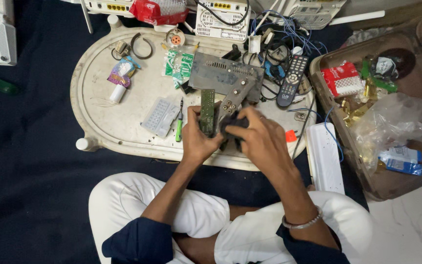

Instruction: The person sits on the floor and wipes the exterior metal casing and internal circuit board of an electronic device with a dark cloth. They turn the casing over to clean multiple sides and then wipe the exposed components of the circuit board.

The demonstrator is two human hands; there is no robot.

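Note:
My left hand [197,137] grips a narrow green circuit board [207,110] that stands on edge over the white oval tray [103,83]. Close beside it, my right hand [260,137] is closed around a dark part [231,124] joined to a long grey strip [234,100]. That strip reaches up to a grey metal chassis [221,73] lying on the tray. Both hands nearly touch each other at the tray's near edge. What exactly the dark part is stays hidden by my fingers.
On the tray lie a green-handled screwdriver [179,128], a pale keypad piece [159,116], a black remote [292,79], a small tube [118,93] and tangled wires [284,39]. A brown tray [328,105] with plastic bags stands right. White routers [221,14] line the back. A white power strip [324,156] is beside my knee.

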